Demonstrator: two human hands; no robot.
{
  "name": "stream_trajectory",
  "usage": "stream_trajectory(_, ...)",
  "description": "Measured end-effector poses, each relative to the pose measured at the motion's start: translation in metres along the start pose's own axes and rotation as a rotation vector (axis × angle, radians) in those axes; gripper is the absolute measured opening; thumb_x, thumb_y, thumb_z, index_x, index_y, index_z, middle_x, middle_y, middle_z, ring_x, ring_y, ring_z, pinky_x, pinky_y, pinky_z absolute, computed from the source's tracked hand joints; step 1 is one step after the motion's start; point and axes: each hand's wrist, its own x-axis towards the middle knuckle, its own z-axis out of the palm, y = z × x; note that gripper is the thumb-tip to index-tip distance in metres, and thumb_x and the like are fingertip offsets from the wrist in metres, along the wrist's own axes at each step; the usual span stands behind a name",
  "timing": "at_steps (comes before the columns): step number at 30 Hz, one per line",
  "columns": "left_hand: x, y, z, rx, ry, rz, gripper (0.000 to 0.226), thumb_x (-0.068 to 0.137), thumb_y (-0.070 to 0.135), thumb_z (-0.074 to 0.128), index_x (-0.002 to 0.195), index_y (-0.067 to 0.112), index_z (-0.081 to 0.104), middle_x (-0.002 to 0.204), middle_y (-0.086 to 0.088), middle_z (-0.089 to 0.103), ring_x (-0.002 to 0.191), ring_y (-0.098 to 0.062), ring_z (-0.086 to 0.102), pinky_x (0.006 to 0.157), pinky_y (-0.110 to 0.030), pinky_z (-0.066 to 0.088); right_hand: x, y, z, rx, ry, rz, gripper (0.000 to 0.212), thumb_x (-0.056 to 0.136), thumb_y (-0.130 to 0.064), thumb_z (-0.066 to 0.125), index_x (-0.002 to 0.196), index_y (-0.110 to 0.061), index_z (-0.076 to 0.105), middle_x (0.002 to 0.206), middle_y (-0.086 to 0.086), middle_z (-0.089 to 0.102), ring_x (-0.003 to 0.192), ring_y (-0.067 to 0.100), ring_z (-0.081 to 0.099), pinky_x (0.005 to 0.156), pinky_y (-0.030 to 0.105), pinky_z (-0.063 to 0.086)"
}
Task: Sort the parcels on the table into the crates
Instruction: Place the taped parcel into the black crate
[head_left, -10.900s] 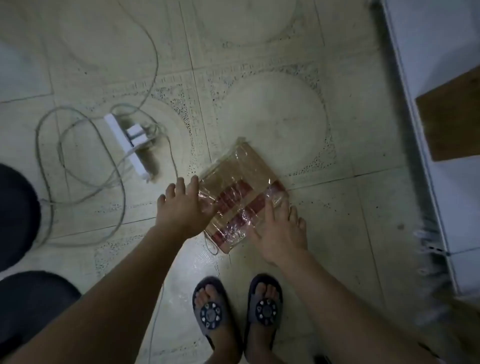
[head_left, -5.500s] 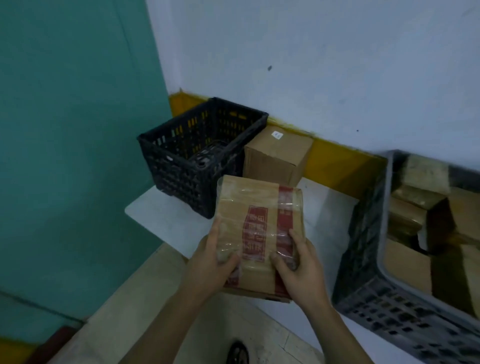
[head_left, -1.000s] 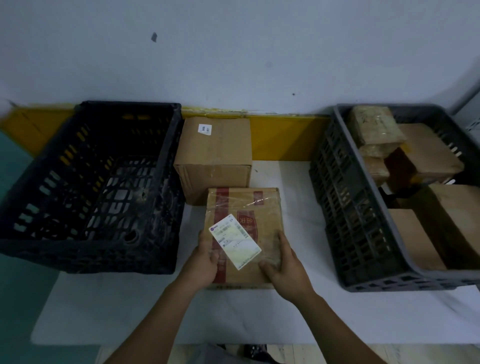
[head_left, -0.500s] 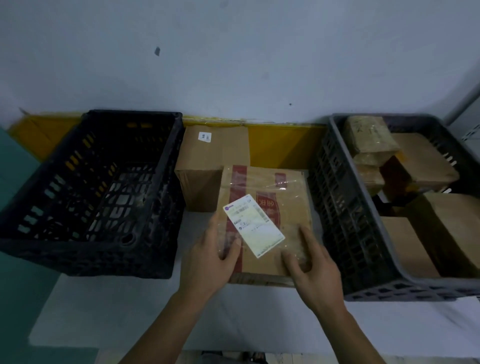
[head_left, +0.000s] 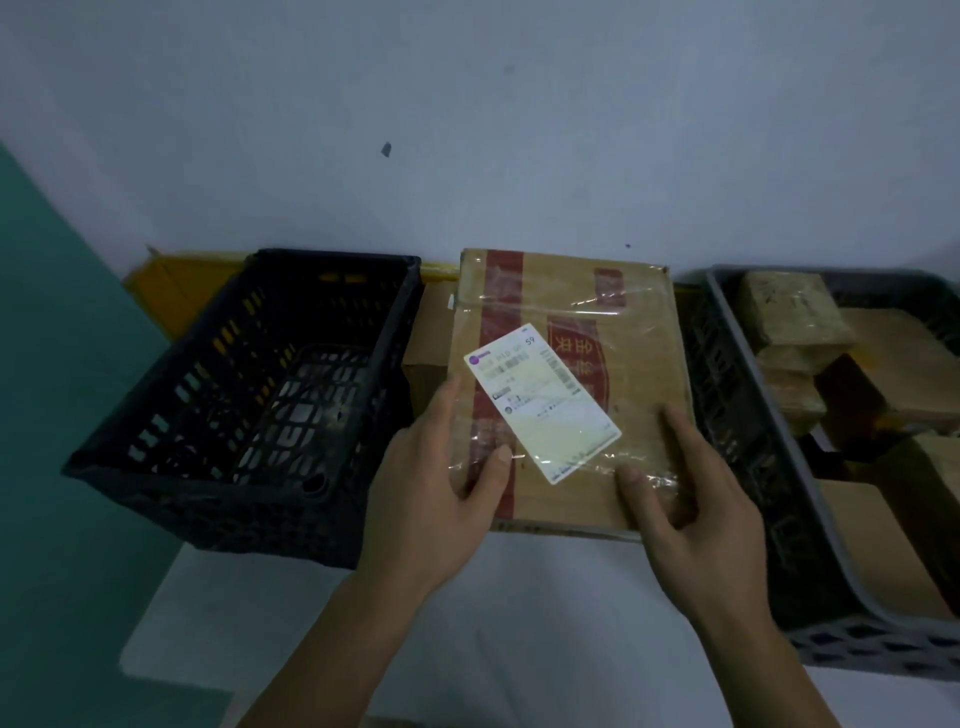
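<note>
I hold a flat cardboard parcel with red tape, clear wrap and a white shipping label, lifted above the white table, its label face tilted toward me. My left hand grips its near left edge, thumb on top beside the label. My right hand grips the near right corner, thumb on the top face. An empty black crate stands to the left. A grey crate on the right holds several brown parcels. Another plain carton peeks out behind the held parcel.
A pale wall with a yellow strip along its base runs behind the crates. A teal wall borders the table's left side. The table's near edge lies just in front of me.
Earlier I picked this parcel off the floor and brought it to the table. Over the last second it has risen from the tabletop and come closer to my view, hiding most of the carton behind.
</note>
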Motion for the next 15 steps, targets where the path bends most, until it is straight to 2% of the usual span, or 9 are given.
stream_trajectory(3, 0.012, -0.006, -0.022, -0.032, 0.055, -0.002, 0.079, 0.092, 0.069, 0.054, 0.161, 0.050, 0.022, 0.133, 0.023, 0.060, 0.119, -0.010, 0.060, 0.093, -0.037, 0.054, 0.009, -0.023, 0.011, 0.001, -0.003, -0.036, 0.078, 0.089, -0.080, 0.055, 0.160, -0.057, 0.034, 0.155, -0.025, 0.048, 0.128, -0.007, 0.047, 0.099, 0.025, 0.046)
stream_trajectory(5, 0.019, -0.016, -0.039, -0.073, 0.092, 0.009, 0.074, 0.093, 0.068, 0.056, 0.159, 0.054, 0.023, 0.129, 0.037, 0.056, 0.120, -0.003, 0.058, 0.094, -0.035, 0.054, 0.013, -0.042, 0.024, 0.011, -0.030, -0.059, 0.083, 0.089, -0.080, 0.055, 0.163, -0.053, 0.031, 0.163, -0.018, 0.045, 0.136, 0.003, 0.049, 0.105, 0.034, 0.049)
stream_trajectory(7, 0.025, -0.026, -0.060, -0.091, 0.136, 0.029, 0.069, 0.094, 0.065, 0.059, 0.154, 0.061, 0.025, 0.120, 0.046, 0.051, 0.114, 0.007, 0.056, 0.090, -0.028, 0.051, 0.015, -0.064, 0.040, 0.027, -0.045, -0.072, 0.087, 0.087, -0.082, 0.054, 0.165, -0.053, 0.028, 0.166, -0.017, 0.041, 0.142, 0.008, 0.048, 0.108, 0.037, 0.049)
stream_trajectory(9, 0.034, -0.039, -0.088, -0.090, 0.177, 0.054, 0.066, 0.096, 0.060, 0.064, 0.150, 0.066, 0.027, 0.121, 0.049, 0.051, 0.110, 0.017, 0.056, 0.085, -0.017, 0.046, 0.016, -0.090, 0.061, 0.041, -0.042, -0.097, 0.087, 0.087, -0.084, 0.053, 0.164, -0.055, 0.025, 0.165, -0.018, 0.040, 0.138, 0.002, 0.046, 0.103, 0.031, 0.048)
stream_trajectory(11, 0.045, -0.058, -0.120, -0.097, 0.217, 0.055, 0.065, 0.096, 0.057, 0.068, 0.149, 0.063, 0.030, 0.122, 0.052, 0.049, 0.108, 0.024, 0.053, 0.084, -0.007, 0.038, 0.019, -0.120, 0.089, 0.055, -0.046, -0.129, 0.088, 0.088, -0.085, 0.053, 0.165, -0.055, 0.022, 0.164, -0.020, 0.040, 0.129, -0.008, 0.041, 0.093, 0.017, 0.042)
stream_trajectory(13, 0.059, -0.073, -0.141, -0.099, 0.245, 0.048, 0.068, 0.095, 0.056, 0.070, 0.152, 0.053, 0.033, 0.128, 0.045, 0.050, 0.112, 0.017, 0.053, 0.086, -0.007, 0.036, 0.023, -0.142, 0.108, 0.072, -0.073, -0.140, 0.091, 0.087, -0.086, 0.052, 0.165, -0.053, 0.019, 0.166, -0.020, 0.037, 0.126, -0.013, 0.038, 0.088, 0.010, 0.036)
stream_trajectory(15, 0.069, -0.096, -0.169, -0.102, 0.252, 0.038, 0.069, 0.094, 0.054, 0.073, 0.153, 0.049, 0.035, 0.138, 0.034, 0.051, 0.121, 0.007, 0.054, 0.087, -0.012, 0.040, 0.024, -0.166, 0.137, 0.084, -0.119, -0.162, 0.097, 0.086, -0.088, 0.056, 0.167, -0.051, 0.016, 0.168, -0.019, 0.034, 0.130, -0.009, 0.037, 0.095, 0.017, 0.041)
